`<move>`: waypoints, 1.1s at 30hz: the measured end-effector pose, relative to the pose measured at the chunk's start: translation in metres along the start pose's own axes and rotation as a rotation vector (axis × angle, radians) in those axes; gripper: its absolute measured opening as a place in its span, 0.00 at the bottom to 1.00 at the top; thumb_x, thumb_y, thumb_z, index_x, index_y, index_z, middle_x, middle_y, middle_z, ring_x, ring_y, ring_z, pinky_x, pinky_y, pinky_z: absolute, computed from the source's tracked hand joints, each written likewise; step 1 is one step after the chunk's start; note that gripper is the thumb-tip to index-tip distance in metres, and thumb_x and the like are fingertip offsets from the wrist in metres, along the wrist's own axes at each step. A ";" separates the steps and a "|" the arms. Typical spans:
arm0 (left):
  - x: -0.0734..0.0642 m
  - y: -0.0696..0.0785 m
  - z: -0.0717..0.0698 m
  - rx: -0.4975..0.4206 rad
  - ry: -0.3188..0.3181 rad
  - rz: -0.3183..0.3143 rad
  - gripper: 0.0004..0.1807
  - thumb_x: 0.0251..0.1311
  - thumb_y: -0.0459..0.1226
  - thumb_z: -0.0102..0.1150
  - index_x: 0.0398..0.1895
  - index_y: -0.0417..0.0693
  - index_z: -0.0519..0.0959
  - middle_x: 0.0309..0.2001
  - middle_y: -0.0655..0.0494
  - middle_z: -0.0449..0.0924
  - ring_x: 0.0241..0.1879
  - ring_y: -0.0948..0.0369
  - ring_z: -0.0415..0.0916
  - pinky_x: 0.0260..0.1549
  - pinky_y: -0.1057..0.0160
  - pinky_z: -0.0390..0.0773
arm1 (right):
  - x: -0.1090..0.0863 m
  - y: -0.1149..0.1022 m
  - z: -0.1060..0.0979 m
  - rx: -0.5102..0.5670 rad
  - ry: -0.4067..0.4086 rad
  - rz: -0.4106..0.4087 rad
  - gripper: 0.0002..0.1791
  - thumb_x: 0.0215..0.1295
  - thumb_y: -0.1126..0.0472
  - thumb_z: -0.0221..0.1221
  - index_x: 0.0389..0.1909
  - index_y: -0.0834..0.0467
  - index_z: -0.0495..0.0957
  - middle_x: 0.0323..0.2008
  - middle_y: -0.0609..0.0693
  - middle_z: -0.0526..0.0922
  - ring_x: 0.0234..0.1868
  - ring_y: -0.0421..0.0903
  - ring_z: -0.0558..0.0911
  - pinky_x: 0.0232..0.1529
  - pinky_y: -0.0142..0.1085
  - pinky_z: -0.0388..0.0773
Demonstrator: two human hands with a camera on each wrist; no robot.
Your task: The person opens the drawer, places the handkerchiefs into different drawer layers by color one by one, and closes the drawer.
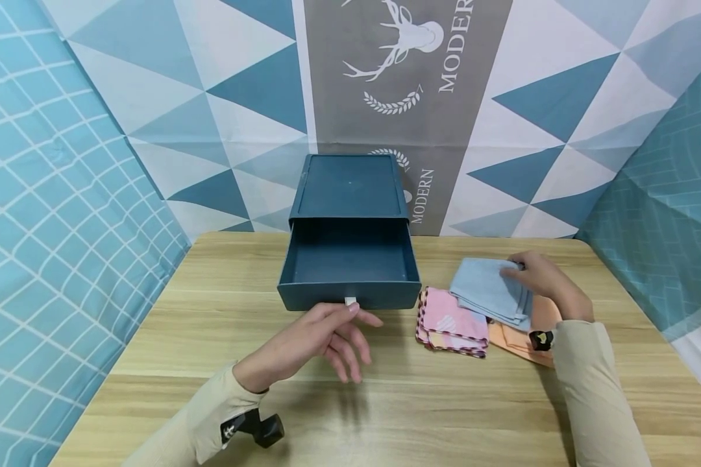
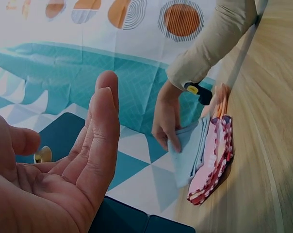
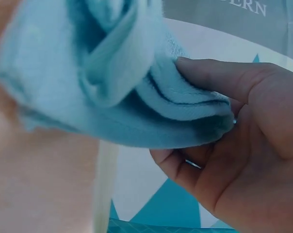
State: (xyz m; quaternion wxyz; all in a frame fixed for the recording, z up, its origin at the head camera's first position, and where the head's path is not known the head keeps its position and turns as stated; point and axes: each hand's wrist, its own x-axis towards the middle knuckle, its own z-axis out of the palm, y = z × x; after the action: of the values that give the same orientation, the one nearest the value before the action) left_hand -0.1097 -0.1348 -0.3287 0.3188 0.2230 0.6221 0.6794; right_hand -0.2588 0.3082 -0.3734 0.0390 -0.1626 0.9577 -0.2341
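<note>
My right hand pinches the upper right corner of a folded light blue towel. In the right wrist view the thumb lies on top of the towel's layers and the fingers beneath. Under it are a folded pink towel with a checked edge and an orange cloth. My left hand, fingers loosely spread, is at the front of a dark blue drawer, which is pulled out with a bare floor. The thumb is beside the small pale knob; contact is unclear.
The drawer belongs to a dark blue box at the back of the wooden table. Patterned cloth hangings stand behind the table and along both sides.
</note>
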 end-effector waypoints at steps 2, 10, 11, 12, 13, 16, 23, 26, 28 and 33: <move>0.001 -0.001 0.000 -0.004 -0.005 0.001 0.30 0.79 0.52 0.35 0.64 0.37 0.72 0.36 0.43 0.84 0.28 0.55 0.85 0.27 0.58 0.86 | -0.001 -0.003 -0.003 -0.004 0.017 -0.020 0.14 0.71 0.63 0.60 0.46 0.72 0.81 0.34 0.60 0.82 0.29 0.48 0.73 0.30 0.40 0.70; -0.001 0.000 -0.002 -0.005 -0.015 -0.002 0.31 0.80 0.53 0.33 0.63 0.38 0.73 0.36 0.43 0.85 0.28 0.55 0.85 0.27 0.58 0.86 | -0.008 -0.031 -0.012 -0.011 0.113 -0.071 0.13 0.70 0.64 0.60 0.46 0.71 0.82 0.38 0.63 0.85 0.31 0.49 0.78 0.30 0.41 0.75; -0.001 0.000 -0.002 -0.004 -0.015 -0.002 0.31 0.80 0.53 0.33 0.63 0.38 0.73 0.36 0.43 0.85 0.28 0.55 0.85 0.27 0.58 0.86 | -0.009 -0.036 -0.014 -0.008 0.123 -0.077 0.12 0.71 0.64 0.60 0.46 0.71 0.83 0.37 0.63 0.85 0.31 0.49 0.79 0.30 0.42 0.76; -0.001 0.000 -0.002 -0.004 -0.016 -0.004 0.31 0.80 0.53 0.33 0.63 0.38 0.73 0.36 0.43 0.85 0.28 0.55 0.85 0.27 0.58 0.86 | -0.011 -0.041 -0.015 -0.013 0.141 -0.088 0.12 0.70 0.64 0.60 0.45 0.70 0.83 0.37 0.63 0.85 0.31 0.50 0.80 0.30 0.43 0.77; -0.001 0.000 -0.002 -0.006 -0.015 -0.006 0.31 0.79 0.53 0.33 0.63 0.38 0.73 0.36 0.43 0.85 0.28 0.55 0.85 0.27 0.58 0.86 | -0.012 -0.046 -0.016 -0.021 0.160 -0.098 0.12 0.70 0.64 0.60 0.45 0.70 0.83 0.38 0.63 0.85 0.32 0.51 0.81 0.31 0.45 0.78; 0.000 0.000 -0.001 -0.012 -0.012 -0.010 0.31 0.79 0.54 0.34 0.62 0.39 0.74 0.36 0.43 0.85 0.28 0.55 0.85 0.27 0.58 0.86 | -0.015 -0.061 -0.019 -0.054 0.203 -0.122 0.12 0.70 0.64 0.60 0.45 0.69 0.83 0.39 0.65 0.85 0.33 0.54 0.84 0.32 0.50 0.81; 0.001 -0.002 0.000 -0.018 -0.004 0.001 0.31 0.79 0.54 0.34 0.61 0.39 0.74 0.36 0.43 0.85 0.28 0.54 0.85 0.27 0.57 0.86 | -0.017 -0.084 -0.018 -0.078 0.260 -0.172 0.13 0.70 0.64 0.60 0.48 0.70 0.82 0.40 0.68 0.85 0.32 0.56 0.86 0.30 0.51 0.82; 0.001 -0.003 0.000 -0.019 -0.005 0.001 0.30 0.79 0.54 0.34 0.61 0.39 0.75 0.36 0.43 0.85 0.28 0.54 0.85 0.27 0.58 0.85 | -0.021 -0.093 -0.019 -0.068 0.331 -0.200 0.13 0.70 0.64 0.60 0.48 0.70 0.82 0.39 0.69 0.85 0.30 0.58 0.86 0.27 0.50 0.83; 0.001 -0.003 0.000 -0.021 -0.006 0.000 0.30 0.79 0.54 0.34 0.61 0.39 0.75 0.36 0.44 0.85 0.28 0.54 0.85 0.27 0.58 0.85 | -0.025 -0.099 -0.021 -0.068 0.391 -0.221 0.12 0.69 0.65 0.61 0.48 0.69 0.82 0.38 0.68 0.85 0.28 0.57 0.86 0.24 0.48 0.82; 0.002 -0.004 0.000 -0.004 0.001 0.017 0.30 0.80 0.52 0.34 0.61 0.37 0.74 0.36 0.43 0.84 0.28 0.54 0.85 0.26 0.57 0.86 | -0.032 -0.114 -0.028 -0.078 0.535 -0.272 0.11 0.67 0.65 0.62 0.48 0.66 0.83 0.36 0.66 0.86 0.23 0.53 0.84 0.18 0.34 0.74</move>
State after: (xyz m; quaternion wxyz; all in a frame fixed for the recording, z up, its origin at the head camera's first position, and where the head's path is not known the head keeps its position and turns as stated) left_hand -0.1107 -0.1336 -0.3331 0.3132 0.2275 0.6188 0.6836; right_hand -0.1989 0.2354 -0.2964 -0.2526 -0.2236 0.9117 -0.2345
